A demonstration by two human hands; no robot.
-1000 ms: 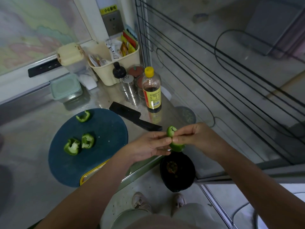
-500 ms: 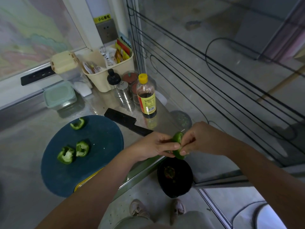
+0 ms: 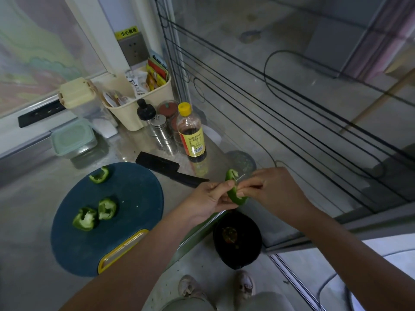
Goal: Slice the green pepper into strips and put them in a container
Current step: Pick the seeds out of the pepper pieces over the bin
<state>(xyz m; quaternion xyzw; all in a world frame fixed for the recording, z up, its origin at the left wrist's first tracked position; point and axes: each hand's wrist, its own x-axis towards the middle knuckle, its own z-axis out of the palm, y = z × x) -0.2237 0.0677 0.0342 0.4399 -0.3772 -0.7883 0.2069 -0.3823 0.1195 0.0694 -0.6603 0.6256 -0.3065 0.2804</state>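
Holding the pepper piece (image 3: pixel 233 191) in the air just past the counter's (image 3: pixel 27 198) front edge, at about three o'clock from the cutting board (image 3: pixel 134 198), we pinch its lower half between the thumb and curled fingers of our left hand (image 3: pixel 208 200). Our right hand (image 3: pixel 274 189) has its fingertips bunched against the inner face, picking at the pale rib. Whether they have any pith between them we cannot tell.

Compared with a second ago, the piece has turned. Its curled top now stands clear above both hands and its hollow faces the right fingers, which have moved from its outer edge into that hollow. We read this as trimming, not slicing: the black bin (image 3: pixel 251 250) sits on the floor right below, at six o'clock from the hands, ready for scraps.

Nothing else has moved. The three cut pieces (image 3: pixel 107 208) lie on the board as before, two just beside each other toward eight o'clock and one apart near eleven. The knife (image 3: pixel 170 169) still lies flat on the counter at the board's two o'clock, untouched.

No strips are cut yet, and the green-lidded container (image 3: pixel 73 139), off the board's eleven o'clock, keeps its lid on. We judge the task to be early: this piece must go back to the board before the knife is picked up. The apparent drift of the counter between frames comes from our head moving.
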